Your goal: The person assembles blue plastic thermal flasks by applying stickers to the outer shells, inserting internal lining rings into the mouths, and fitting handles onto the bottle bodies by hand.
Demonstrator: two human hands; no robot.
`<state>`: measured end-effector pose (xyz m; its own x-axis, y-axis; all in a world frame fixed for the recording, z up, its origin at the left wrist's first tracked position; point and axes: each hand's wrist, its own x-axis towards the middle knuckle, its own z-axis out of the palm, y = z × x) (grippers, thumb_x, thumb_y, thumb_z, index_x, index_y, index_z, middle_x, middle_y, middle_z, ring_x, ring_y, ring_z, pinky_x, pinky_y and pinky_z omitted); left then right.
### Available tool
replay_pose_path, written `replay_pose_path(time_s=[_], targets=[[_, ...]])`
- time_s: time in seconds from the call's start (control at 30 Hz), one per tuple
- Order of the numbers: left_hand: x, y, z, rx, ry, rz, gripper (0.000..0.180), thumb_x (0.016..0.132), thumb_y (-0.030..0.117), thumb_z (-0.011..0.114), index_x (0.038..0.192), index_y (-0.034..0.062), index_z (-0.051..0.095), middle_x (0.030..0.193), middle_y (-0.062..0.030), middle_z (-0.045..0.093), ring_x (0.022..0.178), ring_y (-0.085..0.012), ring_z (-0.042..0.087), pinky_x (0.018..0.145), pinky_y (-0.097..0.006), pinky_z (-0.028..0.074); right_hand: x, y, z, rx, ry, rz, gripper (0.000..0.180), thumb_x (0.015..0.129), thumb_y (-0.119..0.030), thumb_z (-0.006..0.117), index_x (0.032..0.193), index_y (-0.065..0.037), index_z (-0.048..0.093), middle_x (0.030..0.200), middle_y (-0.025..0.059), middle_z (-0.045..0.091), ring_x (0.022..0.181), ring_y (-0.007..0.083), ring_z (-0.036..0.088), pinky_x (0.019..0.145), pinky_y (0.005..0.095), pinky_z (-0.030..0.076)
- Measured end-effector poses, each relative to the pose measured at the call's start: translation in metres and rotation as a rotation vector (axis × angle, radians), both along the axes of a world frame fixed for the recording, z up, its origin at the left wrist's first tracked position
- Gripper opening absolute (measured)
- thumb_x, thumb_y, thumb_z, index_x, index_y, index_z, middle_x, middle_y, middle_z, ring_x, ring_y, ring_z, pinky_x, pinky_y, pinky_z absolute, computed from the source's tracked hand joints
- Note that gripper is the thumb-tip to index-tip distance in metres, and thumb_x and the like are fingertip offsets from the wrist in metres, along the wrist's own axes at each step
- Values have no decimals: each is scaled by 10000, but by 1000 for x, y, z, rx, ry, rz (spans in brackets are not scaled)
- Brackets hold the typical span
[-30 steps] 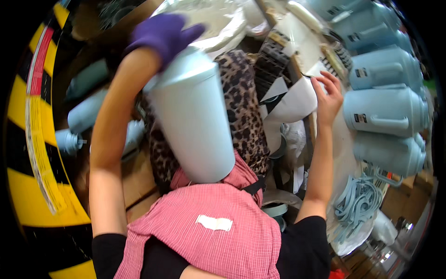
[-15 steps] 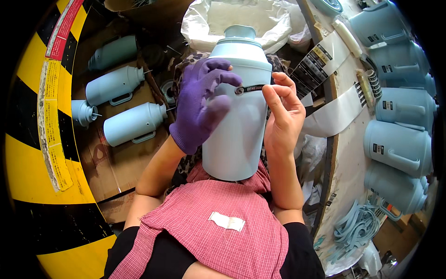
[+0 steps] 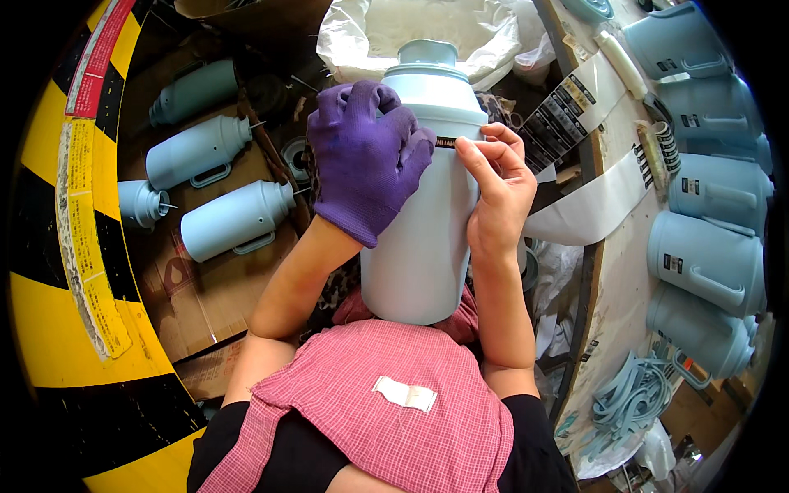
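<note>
A pale blue thermos flask body stands on my lap against the pink checked apron, its neck pointing away from me. A narrow black label strip with light print lies across its upper wall. My left hand, in a purple knitted glove, is curled at the flask's left side, with thumb and fingertips closed at the label's left end, which they hide. My bare right hand pinches the label's right end between thumb and forefinger, close to the flask wall.
More blue flasks with handles lie on cardboard at left. Labelled flask bodies line the right-hand bench, with a label sheet, a curling white backing strip and a heap of blue straps. Beyond the flask sits a white plastic-lined container.
My left hand has moved in over the label's left end, its fingers curling and covering part of the print. My right hand keeps its pinch at the right end, shifted slightly left.
</note>
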<state>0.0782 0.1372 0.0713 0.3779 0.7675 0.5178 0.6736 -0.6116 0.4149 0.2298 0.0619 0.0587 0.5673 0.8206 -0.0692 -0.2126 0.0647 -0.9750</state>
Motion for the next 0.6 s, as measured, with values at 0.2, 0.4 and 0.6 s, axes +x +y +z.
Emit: replay_pose_path(time_s=[0.2, 0.4, 0.6], targets=[[-6, 1, -5, -10, 133, 37, 209, 814, 325, 748, 772, 133, 676, 968, -64, 603, 1021, -311, 542, 859, -476, 413, 4, 3, -7, -66, -150, 28, 229, 819, -112, 877, 986, -14, 754, 1166, 57, 550, 1127, 143, 527, 976, 284, 427], [-39, 19, -6, -241, 55, 99, 358, 918, 448, 691, 993, 98, 693, 1105, -85, 677, 1082, -346, 605, 921, -461, 484, 23, 1, -20, -22, 249, 178, 561, 857, -107, 834, 1347, -52, 566, 1087, 37, 539, 1053, 123, 549, 922, 266, 471], [-1, 11, -14, -262, -19, -223, 919, 867, 654, 709, 1499, 27, 483, 1518, -326, 459, 1465, -443, 397, 1214, -495, 316, 18, -16, -26, 80, 130, 197, 414, 908, -104, 753, 1304, -64, 639, 1127, 56, 568, 1043, 138, 574, 943, 292, 485]])
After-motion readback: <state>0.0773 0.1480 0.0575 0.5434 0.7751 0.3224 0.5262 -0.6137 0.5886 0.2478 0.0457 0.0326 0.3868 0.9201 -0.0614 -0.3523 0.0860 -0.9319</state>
